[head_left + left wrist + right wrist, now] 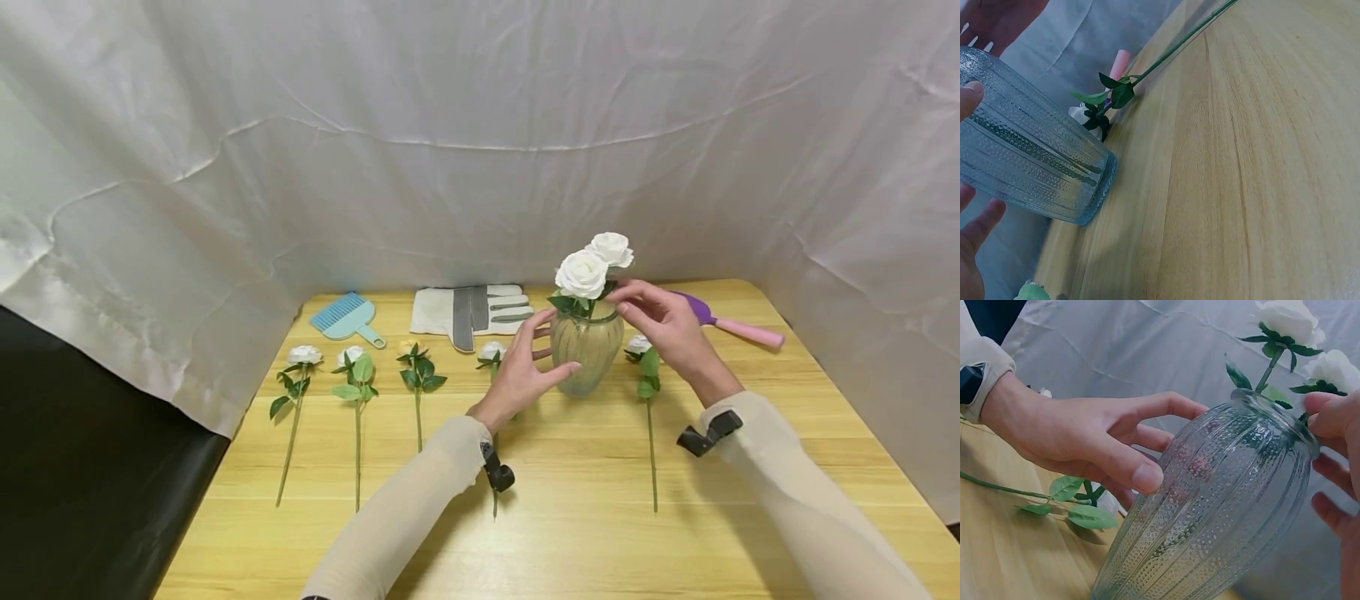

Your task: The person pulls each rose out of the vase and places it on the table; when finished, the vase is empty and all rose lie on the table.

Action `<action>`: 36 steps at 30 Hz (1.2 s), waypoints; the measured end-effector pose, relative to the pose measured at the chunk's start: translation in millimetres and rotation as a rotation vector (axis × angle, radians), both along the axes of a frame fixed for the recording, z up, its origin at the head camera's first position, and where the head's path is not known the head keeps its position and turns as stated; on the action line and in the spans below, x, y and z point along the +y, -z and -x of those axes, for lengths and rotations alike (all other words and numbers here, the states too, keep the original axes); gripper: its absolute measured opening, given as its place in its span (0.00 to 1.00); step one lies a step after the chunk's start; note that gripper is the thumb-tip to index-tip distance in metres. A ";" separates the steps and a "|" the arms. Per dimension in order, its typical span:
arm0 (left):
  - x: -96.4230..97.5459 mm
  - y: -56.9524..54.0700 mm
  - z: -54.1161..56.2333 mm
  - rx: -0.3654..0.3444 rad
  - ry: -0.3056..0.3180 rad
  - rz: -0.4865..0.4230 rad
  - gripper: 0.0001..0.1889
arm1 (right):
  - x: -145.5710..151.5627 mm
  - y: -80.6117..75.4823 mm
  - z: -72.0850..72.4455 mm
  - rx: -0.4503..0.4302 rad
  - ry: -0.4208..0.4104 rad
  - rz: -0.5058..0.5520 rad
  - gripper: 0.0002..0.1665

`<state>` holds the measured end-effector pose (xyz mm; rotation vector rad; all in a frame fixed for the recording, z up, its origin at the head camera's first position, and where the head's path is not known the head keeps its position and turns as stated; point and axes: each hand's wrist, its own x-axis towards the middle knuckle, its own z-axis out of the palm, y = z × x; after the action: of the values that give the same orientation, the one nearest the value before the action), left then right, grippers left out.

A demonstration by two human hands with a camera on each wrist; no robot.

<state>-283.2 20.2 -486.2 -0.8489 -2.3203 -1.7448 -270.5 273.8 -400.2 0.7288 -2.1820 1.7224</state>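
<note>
A ribbed clear glass vase (592, 354) stands on the table with two white roses in its mouth, the nearer rose (582, 274) and the farther rose (610, 249). My left hand (521, 373) is round the vase's left side, its thumb on the near face and its fingers reaching behind. At the rim, my right hand (663, 325) pinches the farther rose low, just under its leaves; the thumb and forefinger partly hide the stem. In the right wrist view, the vase (1210, 500) shows stems through its glass.
Several single-stem roses lie in a row, including a left white rose (303, 356), a yellowish rose (415, 350) and a white rose (640, 344) right of the vase. Behind them are a blue brush-like tool (348, 318), a work glove (442, 312) and a purple trowel with pink handle (750, 332).
</note>
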 end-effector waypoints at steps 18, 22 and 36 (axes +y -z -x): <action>0.7 0.7 -0.6 0.010 -0.004 -0.002 0.49 | -5.7 -27.3 6.4 0.198 0.103 0.289 0.15; 0.3 1.3 0.0 0.017 -0.001 -0.003 0.49 | -1.8 -45.4 3.3 0.229 0.174 0.384 0.14; 1.3 0.3 -0.1 0.010 0.003 0.000 0.49 | 43.7 -123.5 -2.9 0.408 0.368 0.877 0.17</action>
<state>-283.1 21.5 -486.5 -0.8594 -2.3141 -1.7370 -267.6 317.5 -276.7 0.3570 -1.0364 1.8582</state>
